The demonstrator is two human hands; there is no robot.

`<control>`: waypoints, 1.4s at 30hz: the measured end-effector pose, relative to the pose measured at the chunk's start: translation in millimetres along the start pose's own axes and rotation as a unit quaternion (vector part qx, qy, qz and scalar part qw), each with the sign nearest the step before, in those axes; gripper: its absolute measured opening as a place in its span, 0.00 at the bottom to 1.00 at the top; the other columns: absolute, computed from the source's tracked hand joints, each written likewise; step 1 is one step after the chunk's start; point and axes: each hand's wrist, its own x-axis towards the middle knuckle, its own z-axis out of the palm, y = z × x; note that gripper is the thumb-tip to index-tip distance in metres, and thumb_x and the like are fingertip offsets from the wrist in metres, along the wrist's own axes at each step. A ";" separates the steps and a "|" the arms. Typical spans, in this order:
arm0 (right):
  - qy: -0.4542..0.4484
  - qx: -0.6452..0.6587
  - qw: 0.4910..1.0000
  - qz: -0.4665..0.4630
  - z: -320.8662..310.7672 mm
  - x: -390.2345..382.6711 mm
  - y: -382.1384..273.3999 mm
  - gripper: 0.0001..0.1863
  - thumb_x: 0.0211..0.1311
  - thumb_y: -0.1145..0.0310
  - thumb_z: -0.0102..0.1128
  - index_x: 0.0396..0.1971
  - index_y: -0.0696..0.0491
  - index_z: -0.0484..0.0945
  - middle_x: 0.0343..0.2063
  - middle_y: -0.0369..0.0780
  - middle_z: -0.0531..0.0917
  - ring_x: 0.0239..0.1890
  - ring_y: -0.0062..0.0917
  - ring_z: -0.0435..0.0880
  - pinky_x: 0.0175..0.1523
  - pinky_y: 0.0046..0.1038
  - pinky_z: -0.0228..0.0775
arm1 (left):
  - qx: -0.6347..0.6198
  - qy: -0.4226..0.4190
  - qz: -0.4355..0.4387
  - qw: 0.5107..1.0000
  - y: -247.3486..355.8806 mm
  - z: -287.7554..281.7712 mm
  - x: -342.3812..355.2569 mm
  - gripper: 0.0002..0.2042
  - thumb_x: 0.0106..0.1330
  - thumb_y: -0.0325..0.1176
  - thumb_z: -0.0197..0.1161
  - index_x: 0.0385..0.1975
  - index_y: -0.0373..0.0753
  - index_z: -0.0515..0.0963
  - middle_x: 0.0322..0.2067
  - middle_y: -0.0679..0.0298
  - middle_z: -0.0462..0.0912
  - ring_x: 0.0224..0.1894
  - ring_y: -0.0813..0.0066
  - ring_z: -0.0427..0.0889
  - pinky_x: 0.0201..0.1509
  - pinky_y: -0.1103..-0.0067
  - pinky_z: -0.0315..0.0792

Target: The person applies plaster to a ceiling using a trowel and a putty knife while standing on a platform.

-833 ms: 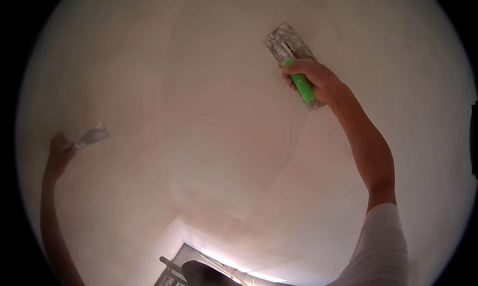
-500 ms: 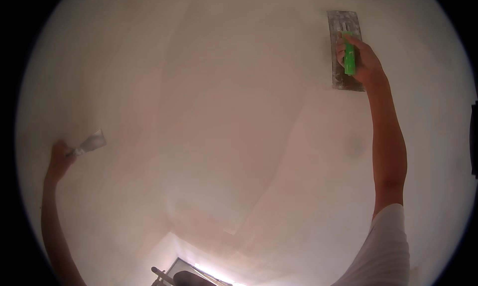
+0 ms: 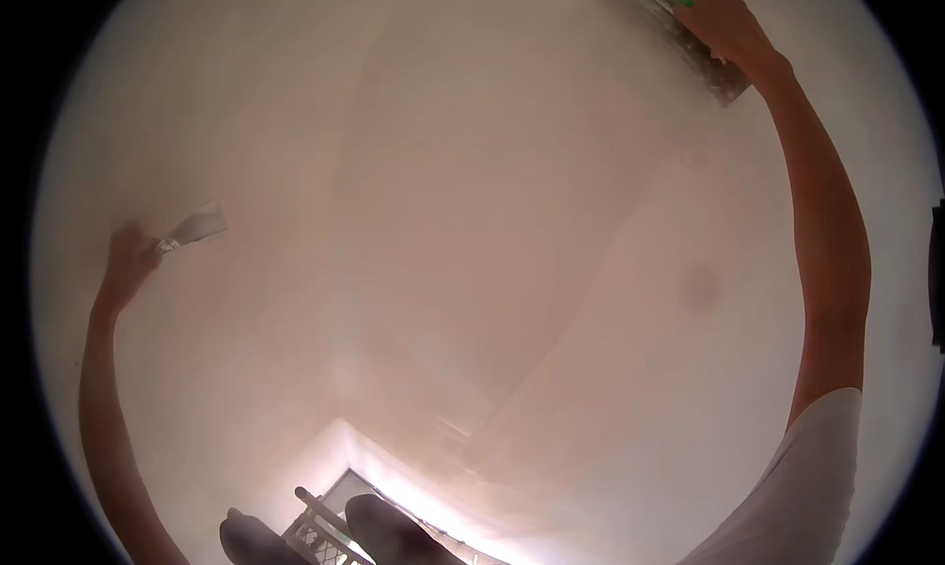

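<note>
My right hand (image 3: 726, 22) is wrapped round the green handle of a plastering trowel (image 3: 726, 83), high at the upper right. The trowel's long, smeared blade lies slanted at the pale plastered wall (image 3: 472, 220), and its top end runs out of the picture. Whether the whole blade touches the wall I cannot tell. At the left, my left hand (image 3: 130, 262) grips a putty knife (image 3: 202, 223) by its handle. The knife's flat, flared metal blade points to the right, and most of its handle is hidden in the fingers.
Two dark, rounded shapes like shoes (image 3: 394, 531) show at the lower edge. Between them are a metal bar (image 3: 330, 514) and a mesh panel (image 3: 320, 543). A bright strip of light (image 3: 413, 501) runs along the wall's bottom. A dark object (image 3: 938, 275) cuts into the right rim.
My right hand has swept the trowel upward, and its blade has turned from nearly upright to slanted. My left hand with the putty knife sits higher. More of the shoe-like shapes shows below.
</note>
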 end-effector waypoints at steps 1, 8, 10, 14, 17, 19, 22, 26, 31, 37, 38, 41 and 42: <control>-0.054 -0.051 0.997 -0.009 -6.1 -2.5 -9.1 0.13 0.65 0.68 0.55 0.37 0.63 0.82 0.33 0.50 0.85 0.35 0.37 0.86 0.39 0.36 0.76 | 0.014 0.002 0.019 1.000 8.8 -3.7 2.0 0.12 0.59 0.31 0.67 0.41 0.32 0.80 0.45 0.50 0.73 0.53 0.54 0.70 0.61 0.64 0.63; 0.023 0.068 0.970 -0.231 96.6 -36.9 -67.0 0.13 0.57 0.64 0.56 0.34 0.60 0.74 0.28 0.50 0.80 0.34 0.44 0.82 0.41 0.43 0.74 | -0.085 -0.026 -0.001 0.996 69.3 -57.6 0.3 0.10 0.64 0.31 0.63 0.38 0.29 0.79 0.38 0.56 0.78 0.38 0.63 0.74 0.47 0.69 0.67; -0.168 0.083 0.957 -0.220 138.2 -70.3 -127.0 0.11 0.53 0.68 0.57 0.31 0.61 0.77 0.27 0.51 0.83 0.32 0.45 0.84 0.41 0.42 0.76 | -0.215 -0.013 -0.129 0.968 105.7 -55.5 -15.8 0.11 0.67 0.34 0.60 0.35 0.30 0.79 0.33 0.61 0.79 0.33 0.71 0.74 0.41 0.70 0.68; -0.192 0.174 0.909 -0.327 288.9 -231.4 -263.3 0.03 0.49 0.75 0.61 0.23 0.59 0.78 0.25 0.49 0.83 0.30 0.40 0.86 0.36 0.39 0.78 | -0.376 -0.095 -0.292 0.874 203.0 6.5 -101.7 0.11 0.66 0.36 0.60 0.32 0.33 0.80 0.20 0.67 0.76 0.24 0.82 0.73 0.30 0.80 0.66; -0.228 0.168 0.896 -0.341 352.7 -324.4 -335.5 0.02 0.49 0.73 0.66 0.23 0.54 0.83 0.26 0.42 0.83 0.34 0.32 0.85 0.36 0.33 0.76 | -0.477 -0.136 -0.373 0.784 255.4 21.6 -157.0 0.10 0.67 0.35 0.59 0.30 0.34 0.79 0.21 0.65 0.77 0.24 0.78 0.76 0.32 0.79 0.68; -0.246 0.136 0.888 -0.364 382.4 -379.7 -381.2 0.05 0.54 0.68 0.62 0.26 0.52 0.84 0.28 0.40 0.83 0.36 0.30 0.84 0.39 0.35 0.73 | -0.511 -0.145 -0.412 0.740 273.7 37.9 -194.6 0.10 0.68 0.33 0.59 0.29 0.33 0.79 0.21 0.64 0.77 0.23 0.77 0.76 0.30 0.79 0.68; -0.288 0.110 0.871 -0.384 427.2 -453.0 -422.9 0.06 0.56 0.68 0.61 0.30 0.51 0.85 0.31 0.39 0.84 0.40 0.30 0.83 0.42 0.34 0.73 | -0.507 -0.182 -0.449 0.713 287.4 48.7 -224.2 0.09 0.68 0.31 0.58 0.28 0.32 0.78 0.21 0.63 0.77 0.21 0.77 0.76 0.26 0.79 0.68; -0.305 0.124 0.878 -0.349 496.9 -539.7 -450.2 0.07 0.58 0.68 0.59 0.32 0.53 0.84 0.31 0.38 0.84 0.39 0.29 0.83 0.41 0.33 0.71 | -0.488 -0.206 -0.457 0.715 281.5 50.2 -241.8 0.11 0.69 0.33 0.58 0.26 0.33 0.77 0.19 0.63 0.76 0.18 0.76 0.75 0.25 0.77 0.69; -0.354 0.130 0.873 -0.310 534.7 -579.5 -458.3 0.09 0.60 0.67 0.56 0.34 0.54 0.84 0.31 0.39 0.85 0.37 0.29 0.83 0.40 0.32 0.71 | -0.457 -0.157 -0.489 0.726 296.5 28.5 -218.4 0.11 0.66 0.32 0.59 0.26 0.31 0.75 0.18 0.61 0.77 0.15 0.76 0.75 0.19 0.78 0.69; -0.534 0.231 0.790 -0.193 502.8 -593.2 -410.8 0.08 0.57 0.67 0.61 0.34 0.53 0.83 0.35 0.44 0.87 0.40 0.31 0.87 0.42 0.39 0.76 | -0.472 -0.219 -0.468 0.714 303.3 23.6 -226.1 0.11 0.67 0.32 0.59 0.28 0.30 0.75 0.19 0.59 0.79 0.15 0.75 0.77 0.17 0.78 0.72; -0.550 0.287 0.773 -0.130 481.1 -579.5 -396.5 0.09 0.59 0.68 0.60 0.36 0.55 0.83 0.36 0.45 0.87 0.41 0.31 0.87 0.43 0.37 0.77 | -0.474 -0.239 -0.472 0.704 309.6 17.8 -224.4 0.12 0.67 0.32 0.59 0.26 0.30 0.75 0.18 0.60 0.79 0.15 0.75 0.76 0.17 0.79 0.70; -0.582 0.568 0.575 0.090 405.0 -488.9 -332.5 0.12 0.63 0.72 0.57 0.44 0.59 0.79 0.37 0.45 0.86 0.44 0.31 0.86 0.47 0.34 0.79 | -0.502 -0.362 -0.401 0.676 320.9 -0.3 -218.5 0.12 0.65 0.33 0.58 0.22 0.31 0.76 0.17 0.60 0.78 0.14 0.75 0.75 0.18 0.78 0.68; -0.560 0.703 0.397 0.186 391.7 -465.6 -299.5 0.13 0.64 0.74 0.57 0.47 0.60 0.76 0.37 0.44 0.85 0.45 0.31 0.86 0.48 0.34 0.79 | -0.527 -0.411 -0.385 0.636 331.8 -3.3 -216.8 0.12 0.65 0.33 0.58 0.23 0.31 0.77 0.17 0.60 0.78 0.15 0.75 0.75 0.19 0.79 0.68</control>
